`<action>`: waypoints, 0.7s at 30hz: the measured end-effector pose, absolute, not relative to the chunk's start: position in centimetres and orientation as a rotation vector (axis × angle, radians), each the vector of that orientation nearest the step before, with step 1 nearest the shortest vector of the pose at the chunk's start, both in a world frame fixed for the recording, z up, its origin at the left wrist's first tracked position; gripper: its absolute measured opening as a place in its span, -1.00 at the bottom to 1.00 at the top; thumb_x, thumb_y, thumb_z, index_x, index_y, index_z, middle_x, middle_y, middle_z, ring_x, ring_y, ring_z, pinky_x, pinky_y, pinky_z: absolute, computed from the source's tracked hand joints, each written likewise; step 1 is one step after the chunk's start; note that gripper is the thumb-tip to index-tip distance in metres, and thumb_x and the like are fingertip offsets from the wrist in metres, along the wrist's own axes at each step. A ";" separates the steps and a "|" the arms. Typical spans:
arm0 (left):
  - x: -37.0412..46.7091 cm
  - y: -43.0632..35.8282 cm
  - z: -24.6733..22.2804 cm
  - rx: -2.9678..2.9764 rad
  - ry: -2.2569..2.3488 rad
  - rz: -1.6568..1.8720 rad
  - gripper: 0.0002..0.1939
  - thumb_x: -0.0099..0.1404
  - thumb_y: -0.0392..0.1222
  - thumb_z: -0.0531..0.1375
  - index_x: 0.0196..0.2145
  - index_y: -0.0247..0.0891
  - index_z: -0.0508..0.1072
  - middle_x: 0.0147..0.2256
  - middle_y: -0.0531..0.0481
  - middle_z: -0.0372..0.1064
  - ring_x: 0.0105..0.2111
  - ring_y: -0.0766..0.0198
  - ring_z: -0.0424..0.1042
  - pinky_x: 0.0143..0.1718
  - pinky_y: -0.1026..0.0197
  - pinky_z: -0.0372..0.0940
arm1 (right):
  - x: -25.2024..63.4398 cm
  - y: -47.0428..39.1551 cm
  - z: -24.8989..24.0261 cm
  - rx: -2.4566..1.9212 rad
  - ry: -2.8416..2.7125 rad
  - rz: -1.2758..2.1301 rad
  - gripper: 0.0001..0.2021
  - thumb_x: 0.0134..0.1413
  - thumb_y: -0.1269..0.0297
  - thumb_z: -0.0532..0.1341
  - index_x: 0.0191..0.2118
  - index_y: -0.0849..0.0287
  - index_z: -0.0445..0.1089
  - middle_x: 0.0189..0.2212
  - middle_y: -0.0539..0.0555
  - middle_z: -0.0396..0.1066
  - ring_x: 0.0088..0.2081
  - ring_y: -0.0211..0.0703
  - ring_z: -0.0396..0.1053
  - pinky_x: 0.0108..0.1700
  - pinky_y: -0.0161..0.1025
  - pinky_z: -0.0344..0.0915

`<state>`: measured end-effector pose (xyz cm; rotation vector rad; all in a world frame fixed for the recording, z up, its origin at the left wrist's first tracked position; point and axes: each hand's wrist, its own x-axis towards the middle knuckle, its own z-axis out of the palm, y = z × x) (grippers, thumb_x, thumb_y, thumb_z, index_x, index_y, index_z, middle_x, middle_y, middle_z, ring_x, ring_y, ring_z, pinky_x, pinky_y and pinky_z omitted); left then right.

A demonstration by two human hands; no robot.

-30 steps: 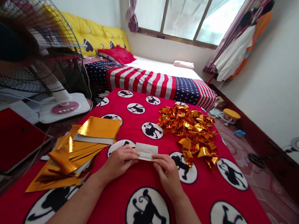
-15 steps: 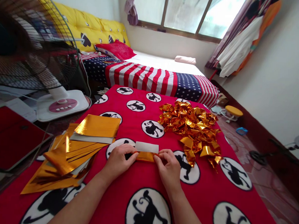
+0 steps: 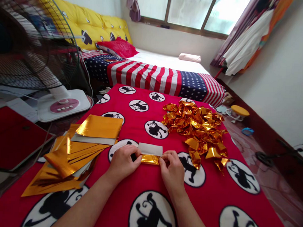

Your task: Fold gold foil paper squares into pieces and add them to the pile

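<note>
Gold foil paper [image 3: 150, 159] pinched at both ends

Left hand [image 3: 123, 163] and right hand [image 3: 173, 168] each grip one end of the partly folded paper between thumb and fingers. It lies between them on a red monkey-print cloth [image 3: 114, 205], near strip shiny gold, far part grey. Fanned gold foil sheets [image 3: 83, 152] are piled to the left; creased gold foil pieces [image 3: 191, 118] are heaped beyond the right hand.
</note>
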<state>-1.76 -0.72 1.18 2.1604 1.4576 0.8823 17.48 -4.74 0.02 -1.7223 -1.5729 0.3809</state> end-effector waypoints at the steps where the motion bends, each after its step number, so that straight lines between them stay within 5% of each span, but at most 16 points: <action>1: -1.7 -0.7 1.2 2.163 1.468 0.872 -0.89 0.09 -0.32 0.19 -0.57 -0.22 0.38 -0.46 0.05 0.46 -0.41 0.27 0.41 -0.30 0.24 0.27 | 17.5 -4.7 0.0 -1.731 -1.577 0.370 -0.88 0.06 0.42 0.13 -0.47 0.16 0.32 -0.32 0.03 0.34 -0.31 -0.21 0.33 -0.24 -0.28 0.21; 21: -1.8 -0.6 0.8 2.208 1.516 0.815 -0.89 0.13 -0.29 0.17 -0.54 -0.21 0.39 -0.47 0.04 0.42 -0.39 0.24 0.39 -0.32 0.23 0.24 | 17.1 -4.6 0.0 -1.815 -1.613 0.255 -0.84 0.09 0.40 0.12 -0.50 0.15 0.21 -0.36 0.03 0.24 -0.37 -0.23 0.29 -0.28 -0.28 0.21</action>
